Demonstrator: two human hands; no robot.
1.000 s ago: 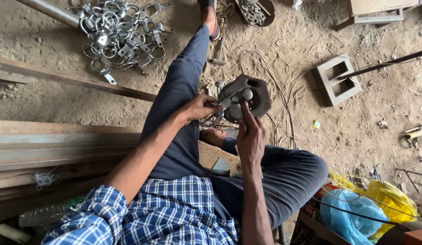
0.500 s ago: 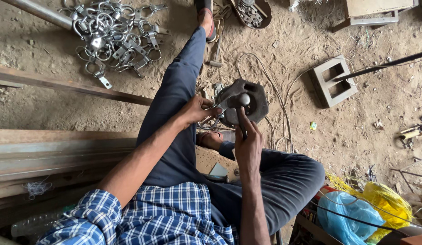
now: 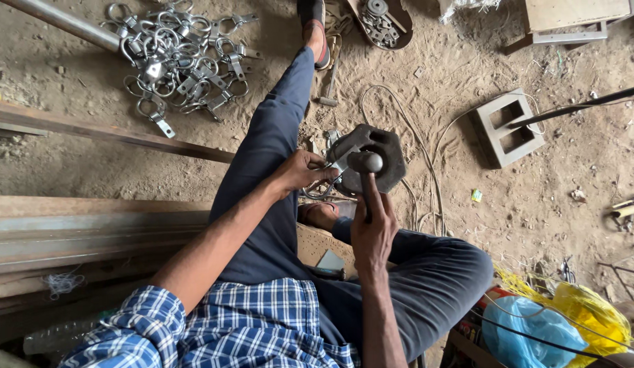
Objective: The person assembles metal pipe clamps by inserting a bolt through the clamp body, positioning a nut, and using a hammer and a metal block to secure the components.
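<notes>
His right hand (image 3: 373,228) clenches a hammer (image 3: 366,170), head over the dark hexagonal anvil block (image 3: 384,155). The left hand (image 3: 302,170) pinches a stiff, light metal clamp (image 3: 328,178) against the block's edge, by its ring end. More clamps (image 3: 180,61) lie well beyond.

I saw even, diffuse daylight; shadows soft, no glare. Focus was sharp at centre; mild wide-angle stretch and slight softness at edges.
</notes>
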